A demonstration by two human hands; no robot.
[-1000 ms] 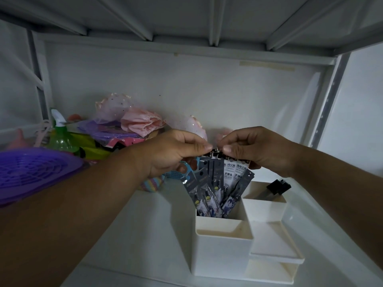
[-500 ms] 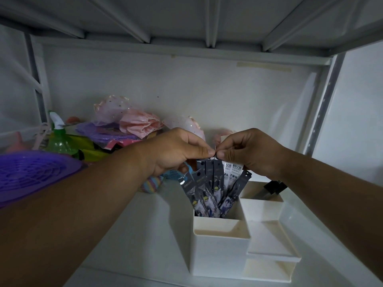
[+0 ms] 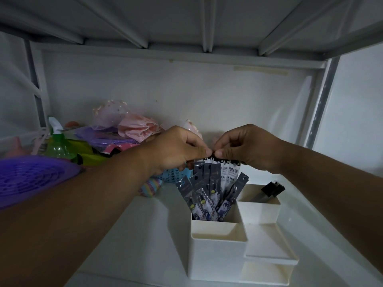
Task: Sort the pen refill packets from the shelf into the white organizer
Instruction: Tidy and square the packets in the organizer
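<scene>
Pinching the packet tops, your left hand [image 3: 176, 148] and right hand [image 3: 248, 148] meet fingertip to fingertip, hiding the header cards. Glossy, flat pen refill packets [image 3: 209, 191] fan upright in the rear-left compartment of the boxy white organizer [image 3: 217, 259]; their print is illegible in dim light.

Single head-worn wide-angle view, looking forward and slightly down into a shelf bay [image 3: 145, 235] at close range. Underside of the upper shelf [image 3: 186, 21] across the top; both forearms entering from the bottom corners; edges bowed by the lens.
</scene>
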